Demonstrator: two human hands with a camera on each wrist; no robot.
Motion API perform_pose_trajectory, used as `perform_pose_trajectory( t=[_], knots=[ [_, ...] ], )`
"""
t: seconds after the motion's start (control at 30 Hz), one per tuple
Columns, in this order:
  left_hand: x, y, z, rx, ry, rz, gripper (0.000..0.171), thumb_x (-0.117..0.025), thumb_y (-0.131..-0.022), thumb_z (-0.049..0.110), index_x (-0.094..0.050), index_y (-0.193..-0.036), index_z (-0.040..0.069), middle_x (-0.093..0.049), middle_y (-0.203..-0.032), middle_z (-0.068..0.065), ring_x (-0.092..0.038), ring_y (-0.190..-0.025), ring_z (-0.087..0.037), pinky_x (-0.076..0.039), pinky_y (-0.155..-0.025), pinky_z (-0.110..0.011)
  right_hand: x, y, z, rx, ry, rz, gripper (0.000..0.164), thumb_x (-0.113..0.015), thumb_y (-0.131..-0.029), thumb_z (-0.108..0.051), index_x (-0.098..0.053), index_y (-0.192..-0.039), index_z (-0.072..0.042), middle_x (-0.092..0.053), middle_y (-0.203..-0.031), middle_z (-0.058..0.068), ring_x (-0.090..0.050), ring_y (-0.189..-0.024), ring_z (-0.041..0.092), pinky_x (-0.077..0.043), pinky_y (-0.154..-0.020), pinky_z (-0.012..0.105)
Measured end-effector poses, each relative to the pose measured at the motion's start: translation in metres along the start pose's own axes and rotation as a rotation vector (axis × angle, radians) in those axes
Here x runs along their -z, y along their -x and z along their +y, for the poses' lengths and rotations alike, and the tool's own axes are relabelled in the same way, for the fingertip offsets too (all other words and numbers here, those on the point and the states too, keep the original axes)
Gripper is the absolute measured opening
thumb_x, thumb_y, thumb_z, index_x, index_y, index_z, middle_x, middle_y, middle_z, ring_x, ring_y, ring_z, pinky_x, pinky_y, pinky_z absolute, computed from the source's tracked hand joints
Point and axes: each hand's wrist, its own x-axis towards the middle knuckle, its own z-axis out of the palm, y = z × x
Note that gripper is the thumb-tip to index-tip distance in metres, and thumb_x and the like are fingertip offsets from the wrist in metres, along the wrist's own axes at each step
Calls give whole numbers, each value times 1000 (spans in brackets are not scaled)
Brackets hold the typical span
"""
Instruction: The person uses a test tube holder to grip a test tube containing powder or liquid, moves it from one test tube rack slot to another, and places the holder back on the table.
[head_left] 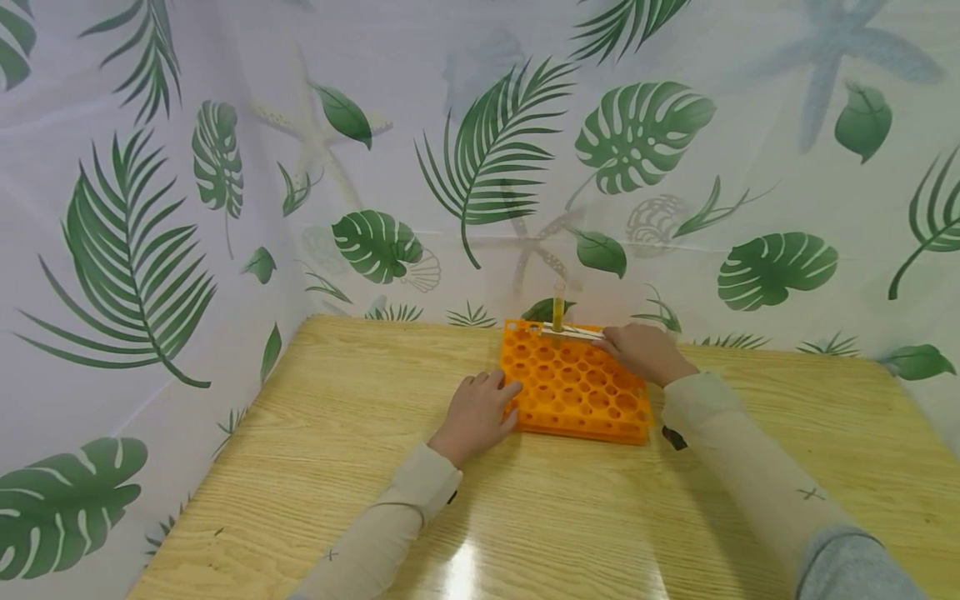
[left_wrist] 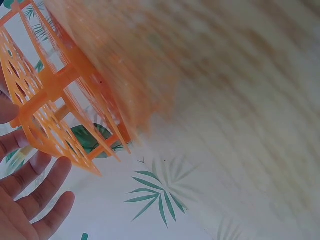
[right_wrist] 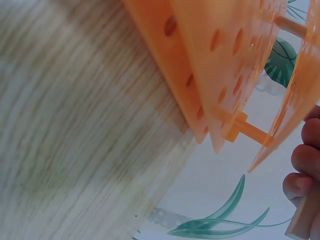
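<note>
An orange test tube rack (head_left: pixel 570 379), with rows of round holes, stands on the table. My right hand (head_left: pixel 643 352) grips a wooden test tube clamp (head_left: pixel 573 332) over the rack's back rows. In the right wrist view, curled fingers (right_wrist: pixel 306 159) hold the clamp's handle (right_wrist: pixel 302 220). At the clamp's far end a glass test tube (head_left: pixel 558 307) with yellow liquid stands upright; its lower end is hidden at the rack's back row. My left hand (head_left: pixel 476 412) rests against the rack's left side. In the left wrist view its fingers (left_wrist: pixel 42 192) are spread and loosely extended beside the rack's edge.
The wood-grain table (head_left: pixel 360 392) ends at the back against a white cloth (head_left: pixel 420 175) printed with green leaves and starfish. The same cloth hangs along the left. A small black object (head_left: pixel 674 437) shows under the right wrist.
</note>
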Motion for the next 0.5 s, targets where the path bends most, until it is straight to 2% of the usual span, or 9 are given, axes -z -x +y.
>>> perform_pose_trajectory(
  t=[0.5],
  knots=[
    [-1, 0, 0, 0, -9, -8, 22, -58, -91, 30, -61, -111, 21, -55, -93, 0, -51, -73, -16, -43, -69, -30, -4, 2, 0, 10, -15, -18, 34, -50, -96, -31, -49, -69, -12, -41, -54, 0, -38, -47, 14, -35, -53, 29]
  ],
)
